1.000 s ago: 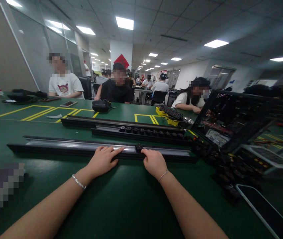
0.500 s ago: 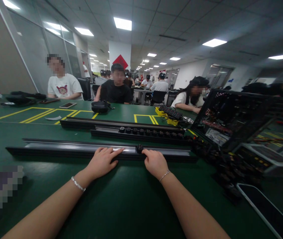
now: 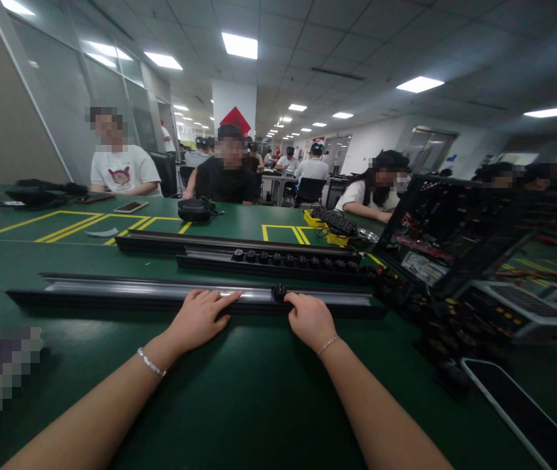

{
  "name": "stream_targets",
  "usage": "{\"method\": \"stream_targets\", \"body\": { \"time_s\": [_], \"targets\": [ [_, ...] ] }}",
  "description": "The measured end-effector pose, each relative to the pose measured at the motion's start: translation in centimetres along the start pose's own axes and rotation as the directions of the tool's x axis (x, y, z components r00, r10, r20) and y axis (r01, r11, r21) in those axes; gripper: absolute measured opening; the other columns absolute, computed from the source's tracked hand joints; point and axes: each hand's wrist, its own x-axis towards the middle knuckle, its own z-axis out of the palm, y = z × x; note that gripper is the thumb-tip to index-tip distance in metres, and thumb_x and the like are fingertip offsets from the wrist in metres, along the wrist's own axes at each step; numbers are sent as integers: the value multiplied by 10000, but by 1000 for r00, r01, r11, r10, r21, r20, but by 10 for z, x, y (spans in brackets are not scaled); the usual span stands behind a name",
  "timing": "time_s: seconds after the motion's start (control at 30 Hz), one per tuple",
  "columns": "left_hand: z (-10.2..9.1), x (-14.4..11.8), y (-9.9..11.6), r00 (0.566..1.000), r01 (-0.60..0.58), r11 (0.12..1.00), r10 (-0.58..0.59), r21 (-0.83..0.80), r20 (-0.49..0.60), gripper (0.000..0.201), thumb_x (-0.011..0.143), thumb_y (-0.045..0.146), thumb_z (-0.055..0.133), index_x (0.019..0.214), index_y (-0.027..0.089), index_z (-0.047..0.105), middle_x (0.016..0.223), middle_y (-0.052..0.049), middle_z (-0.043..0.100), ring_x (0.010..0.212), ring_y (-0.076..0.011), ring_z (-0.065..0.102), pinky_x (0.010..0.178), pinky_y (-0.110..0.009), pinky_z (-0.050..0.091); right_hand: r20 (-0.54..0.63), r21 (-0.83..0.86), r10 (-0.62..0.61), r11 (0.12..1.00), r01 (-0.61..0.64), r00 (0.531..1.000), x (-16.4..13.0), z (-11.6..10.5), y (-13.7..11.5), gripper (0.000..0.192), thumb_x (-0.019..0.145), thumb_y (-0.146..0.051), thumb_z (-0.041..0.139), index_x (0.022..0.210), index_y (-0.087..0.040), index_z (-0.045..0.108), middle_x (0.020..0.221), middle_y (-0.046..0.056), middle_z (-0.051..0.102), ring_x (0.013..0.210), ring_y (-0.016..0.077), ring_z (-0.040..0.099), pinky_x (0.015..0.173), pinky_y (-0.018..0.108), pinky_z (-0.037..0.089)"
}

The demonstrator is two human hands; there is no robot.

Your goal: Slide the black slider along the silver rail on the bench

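Note:
A long black rail (image 3: 112, 292) with a shiny metal channel lies across the green table in front of me. My left hand (image 3: 199, 318) rests flat on its near edge, fingers spread and pointing right. My right hand (image 3: 310, 319) presses against the rail just right of a small black knob (image 3: 279, 292) that sits in the channel, its fingertips touching the knob. Behind lies a second black rail (image 3: 278, 260) carrying a row of several black knobs.
An open black computer case (image 3: 447, 228) with cables stands at the right, a dark flat panel (image 3: 518, 408) near the right front. A third rail (image 3: 161, 241), a black pouch (image 3: 195, 209), a phone (image 3: 130, 207) and a yellow power strip (image 3: 332, 225) lie farther back. Several people sit across the table.
My right hand and the small knob have slid slightly to the right along the rail. The left hand stays in place.

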Motion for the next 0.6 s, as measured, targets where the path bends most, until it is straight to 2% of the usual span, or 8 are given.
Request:
{"method": "stream_targets", "body": {
  "time_s": [0.6],
  "targets": [
    [-5, 0, 2, 999, 21, 1000, -21, -21, 24, 540, 840, 354, 429, 1369, 388, 325, 1010, -27, 589, 969, -208, 520, 908, -395, 308, -38, -48, 36, 998, -37, 999, 1, 1, 9, 285, 810, -154, 399, 945, -249, 632, 932, 10, 667, 875, 147, 565, 786, 261, 353]
  ]
}}
